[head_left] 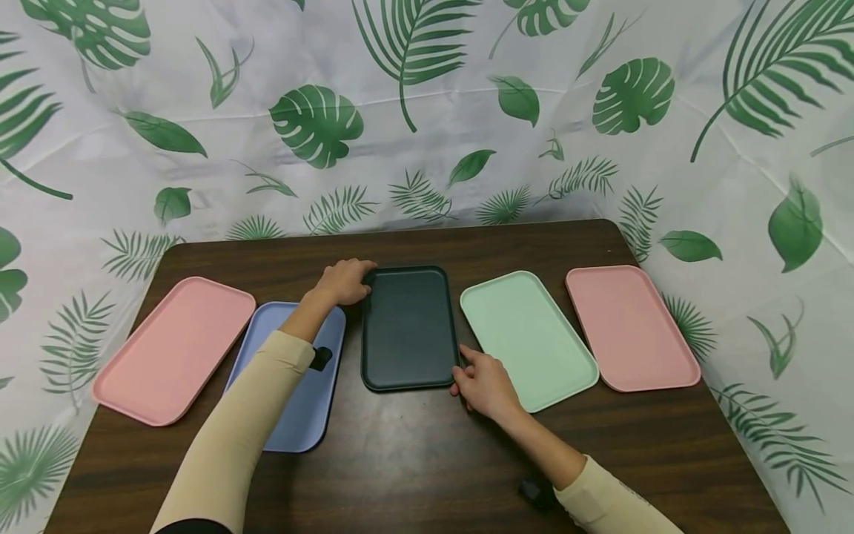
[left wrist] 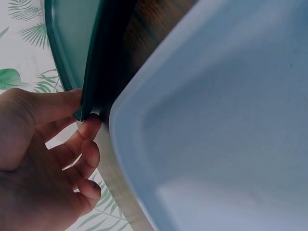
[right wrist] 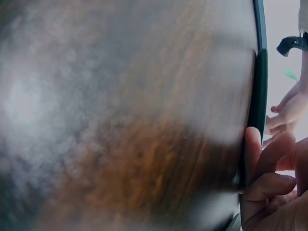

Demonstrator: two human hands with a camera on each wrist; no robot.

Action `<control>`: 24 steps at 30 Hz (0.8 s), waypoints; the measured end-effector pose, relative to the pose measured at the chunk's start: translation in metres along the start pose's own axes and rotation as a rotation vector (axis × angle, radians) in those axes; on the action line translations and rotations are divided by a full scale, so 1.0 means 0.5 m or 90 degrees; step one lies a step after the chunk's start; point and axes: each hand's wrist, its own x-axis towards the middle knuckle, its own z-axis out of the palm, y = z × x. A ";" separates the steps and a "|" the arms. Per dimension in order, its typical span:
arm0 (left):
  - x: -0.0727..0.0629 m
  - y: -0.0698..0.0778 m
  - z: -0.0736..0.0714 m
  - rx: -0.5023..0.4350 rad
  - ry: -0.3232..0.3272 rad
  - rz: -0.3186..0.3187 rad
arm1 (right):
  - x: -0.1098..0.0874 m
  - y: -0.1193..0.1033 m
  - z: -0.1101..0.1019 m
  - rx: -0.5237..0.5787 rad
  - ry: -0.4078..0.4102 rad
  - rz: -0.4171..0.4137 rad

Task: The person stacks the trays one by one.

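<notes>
A dark green rectangular tray [head_left: 409, 330] is at the middle of the table, held at two opposite corners. At its far left corner, my left hand [head_left: 345, 282] pinches the rim. The left wrist view has the thumb over the green tray's edge [left wrist: 89, 62] and curled fingertips under it. My right hand [head_left: 488, 384] grips the near right corner, its fingers bent around the edge. From the right wrist, the tray shows edge-on as a thin dark strip [right wrist: 260, 91] close over the wood, with the right fingers [right wrist: 269, 159] at its lower end.
Left of the green tray lie a blue tray [head_left: 300, 415], partly under my left forearm, and a pink tray [head_left: 176, 348]. To the right are a mint tray [head_left: 530, 337] and another pink tray [head_left: 634, 326]. The brown wooden table [head_left: 400, 475] backs onto a leaf-print cloth [head_left: 440, 126].
</notes>
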 end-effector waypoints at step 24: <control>-0.038 -0.019 0.009 -0.032 0.025 0.024 | -0.002 -0.003 -0.006 -0.005 -0.021 0.023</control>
